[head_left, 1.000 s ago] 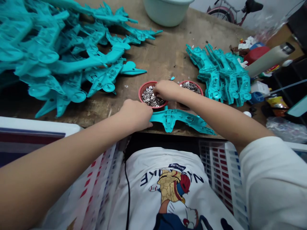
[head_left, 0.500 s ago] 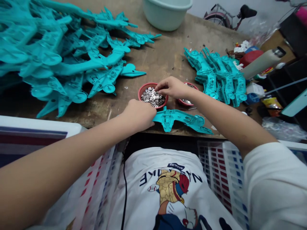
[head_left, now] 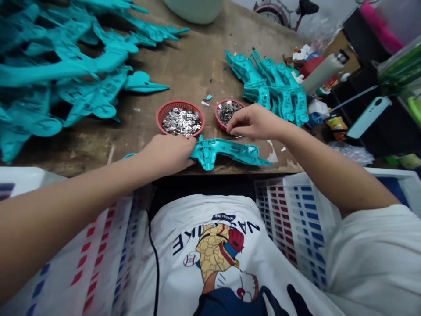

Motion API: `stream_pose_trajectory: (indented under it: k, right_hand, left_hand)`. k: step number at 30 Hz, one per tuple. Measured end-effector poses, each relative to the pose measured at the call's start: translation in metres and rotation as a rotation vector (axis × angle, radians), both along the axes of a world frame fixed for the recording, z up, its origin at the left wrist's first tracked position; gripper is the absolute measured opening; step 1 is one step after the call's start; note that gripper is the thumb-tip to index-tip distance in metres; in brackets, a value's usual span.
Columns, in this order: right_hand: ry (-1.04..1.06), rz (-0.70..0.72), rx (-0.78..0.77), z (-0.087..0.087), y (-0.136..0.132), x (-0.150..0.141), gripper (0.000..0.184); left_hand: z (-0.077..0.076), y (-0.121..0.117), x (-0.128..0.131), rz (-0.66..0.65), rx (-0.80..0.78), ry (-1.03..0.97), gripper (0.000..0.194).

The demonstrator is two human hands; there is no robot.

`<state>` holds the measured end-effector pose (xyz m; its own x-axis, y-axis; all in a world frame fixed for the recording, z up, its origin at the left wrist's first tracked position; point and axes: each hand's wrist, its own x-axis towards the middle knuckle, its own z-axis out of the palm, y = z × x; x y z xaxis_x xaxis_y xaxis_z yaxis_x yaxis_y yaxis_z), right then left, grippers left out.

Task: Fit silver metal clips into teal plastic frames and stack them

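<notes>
the light is dim and cool, its source out of view. small metal clips (head_left: 182, 122) throw back sharp white glints, while soft shade pools along the left end of the table (head_left: 194, 66) and goes nearly black below its near edge. wide-angle stretch swells the left forearm (head_left: 79, 197) toward the picture's side, and the teal pile (head_left: 49, 72) looks slightly smeared.

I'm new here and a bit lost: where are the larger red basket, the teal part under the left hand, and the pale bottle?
Larger red basket (head_left: 179, 105): head view, far inner wall.
Teal part (head_left: 208, 152): head view, ribbed block.
Pale bottle (head_left: 321, 75): head view, middle of its body.
</notes>
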<state>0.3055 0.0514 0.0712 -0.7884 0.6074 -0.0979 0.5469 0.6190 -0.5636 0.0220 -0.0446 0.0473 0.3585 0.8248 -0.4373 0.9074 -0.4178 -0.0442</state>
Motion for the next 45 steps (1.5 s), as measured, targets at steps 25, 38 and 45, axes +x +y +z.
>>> stream_pose_trajectory:
  k: [25, 38, 45]
  right_hand:
    - [-0.364, 0.262, 0.336, -0.014, -0.027, 0.009, 0.039]
    - [-0.135, 0.255, 0.297, -0.020, -0.013, 0.026, 0.037]
    - [-0.154, 0.293, 0.299, -0.034, -0.010, 0.015, 0.028]
  left_hand:
    - [-0.012, -0.001, 0.006, 0.036, 0.077, 0.069, 0.056]
    - [0.006, -0.013, 0.007, -0.059, 0.118, 0.090, 0.040]
    - [-0.006, -0.004, 0.007, -0.025, 0.079, 0.106, 0.048]
